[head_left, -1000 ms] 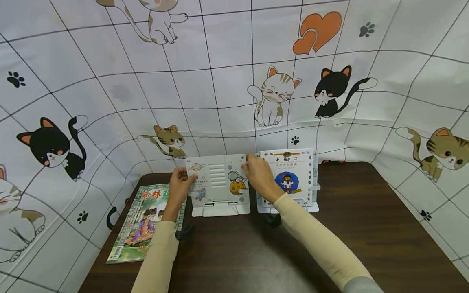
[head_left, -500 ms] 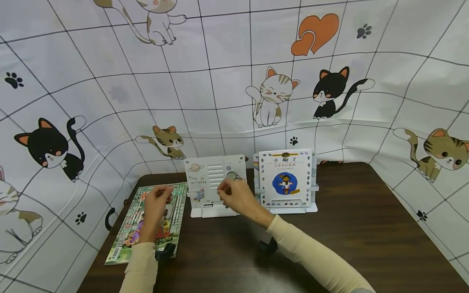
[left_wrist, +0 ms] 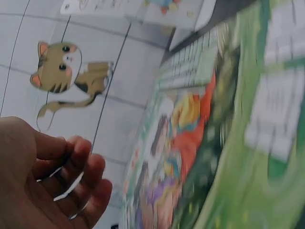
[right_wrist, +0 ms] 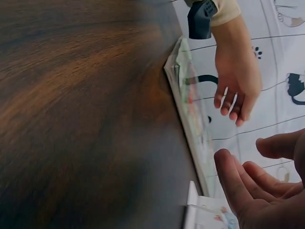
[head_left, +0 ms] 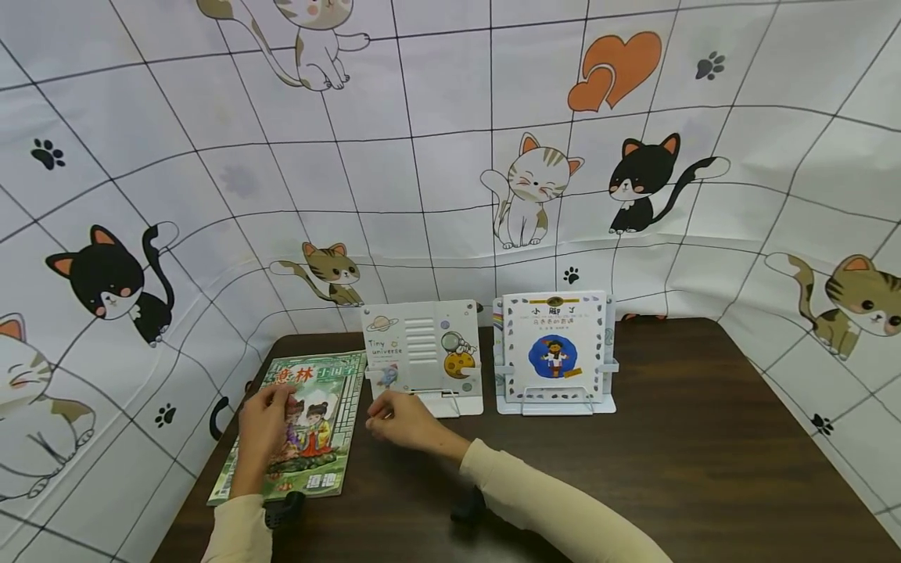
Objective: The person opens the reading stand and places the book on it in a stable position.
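Observation:
Over the left part of a green illustrated magazine hovers my left hand, its fingers loosely bent and holding nothing. In the left wrist view a gap shows between this hand and the magazine cover. My right hand is in the air in front of a white "Tiny universe" book stand, near the magazine's right edge. In the right wrist view its thumb and fingers are apart with nothing between them. The magazine lies flat, stacked on at least one more.
A second white stand to the right holds a white children's book upright. Both stands are at the back of the dark wooden table, before a cat-patterned wall sheet. A black curved object is beside the table's left edge.
Both hands have left the "Tiny universe" stand, which stays in place. My left hand has moved left and down over the magazine; my right hand has moved left and toward me.

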`<act>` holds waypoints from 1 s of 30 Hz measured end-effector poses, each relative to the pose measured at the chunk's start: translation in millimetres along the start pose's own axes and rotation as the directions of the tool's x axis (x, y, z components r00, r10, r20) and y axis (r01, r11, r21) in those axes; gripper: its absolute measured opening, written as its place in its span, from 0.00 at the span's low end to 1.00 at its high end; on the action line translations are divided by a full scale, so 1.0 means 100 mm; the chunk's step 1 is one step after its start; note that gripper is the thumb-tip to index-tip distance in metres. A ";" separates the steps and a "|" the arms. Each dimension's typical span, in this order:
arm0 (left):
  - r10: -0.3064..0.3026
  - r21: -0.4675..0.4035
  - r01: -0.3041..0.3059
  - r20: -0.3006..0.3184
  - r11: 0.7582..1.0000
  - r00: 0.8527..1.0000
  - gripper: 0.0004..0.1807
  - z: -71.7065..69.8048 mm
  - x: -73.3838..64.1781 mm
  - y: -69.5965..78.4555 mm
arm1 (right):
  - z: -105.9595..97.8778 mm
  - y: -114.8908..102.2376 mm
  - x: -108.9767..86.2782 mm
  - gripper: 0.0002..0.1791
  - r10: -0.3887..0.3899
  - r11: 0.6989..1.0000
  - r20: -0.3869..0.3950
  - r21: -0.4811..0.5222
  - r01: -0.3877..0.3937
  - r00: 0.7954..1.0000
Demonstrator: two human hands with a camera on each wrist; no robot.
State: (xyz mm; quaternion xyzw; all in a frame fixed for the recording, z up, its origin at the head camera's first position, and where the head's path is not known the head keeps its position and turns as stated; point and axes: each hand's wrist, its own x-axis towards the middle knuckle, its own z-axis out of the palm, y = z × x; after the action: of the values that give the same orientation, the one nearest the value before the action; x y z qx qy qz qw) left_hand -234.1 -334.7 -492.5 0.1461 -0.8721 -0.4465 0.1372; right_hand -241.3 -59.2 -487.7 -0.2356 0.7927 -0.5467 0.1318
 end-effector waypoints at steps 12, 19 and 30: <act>0.011 0.387 -0.024 0.035 0.922 0.999 0.31 -0.19 0.04 -0.28 | 0.23 0.09 0.11 0.24 0.130 0.991 0.043 0.025 -0.131 0.991; -0.043 0.383 0.032 0.020 0.923 0.999 0.33 -0.24 0.09 -0.39 | 0.28 0.09 0.07 0.31 0.133 0.985 0.129 0.090 -0.145 0.983; -0.165 0.044 0.162 0.074 0.986 0.983 0.36 -0.34 0.12 -0.39 | 0.25 0.13 0.02 0.30 0.123 0.989 0.110 0.071 -0.131 0.986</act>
State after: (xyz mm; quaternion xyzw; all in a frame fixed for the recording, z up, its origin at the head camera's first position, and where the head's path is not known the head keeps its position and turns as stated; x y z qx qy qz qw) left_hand -227.0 -386.1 -503.5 0.2025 -0.8701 -0.4448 0.0633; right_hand -233.8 -76.6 -509.5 -0.2077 0.7762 -0.5543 0.2172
